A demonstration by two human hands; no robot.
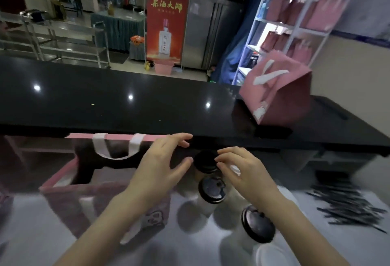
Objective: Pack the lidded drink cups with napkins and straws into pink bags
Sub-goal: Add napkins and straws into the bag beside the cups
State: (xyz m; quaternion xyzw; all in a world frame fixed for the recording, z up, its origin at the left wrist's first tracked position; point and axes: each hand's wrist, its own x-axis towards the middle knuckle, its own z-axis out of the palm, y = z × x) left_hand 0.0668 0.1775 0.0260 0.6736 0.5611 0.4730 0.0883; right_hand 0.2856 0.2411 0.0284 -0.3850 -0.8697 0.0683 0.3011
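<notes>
Open pink bag (105, 189), white handles, standing on the white table (31, 223), left of the cups. Three black-lidded cups in a row: far cup (205, 163), middle cup (212, 189), near cup (257, 226). Left hand (160, 166): fingers spread, holding nothing, between bag and far cup. Right hand (242, 172): fingertips at the far cup's lid; grasp unclear through blur. Black straws (346, 204) piled at right. Second pink bag (276, 90) on the black counter (126, 101).

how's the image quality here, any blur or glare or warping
Head view: motion blur smears both hands, left and right, the open pink bag and the straw pile; ceiling lights glare as white spots on the black counter; wide-angle warping tilts the shelf rack.
</notes>
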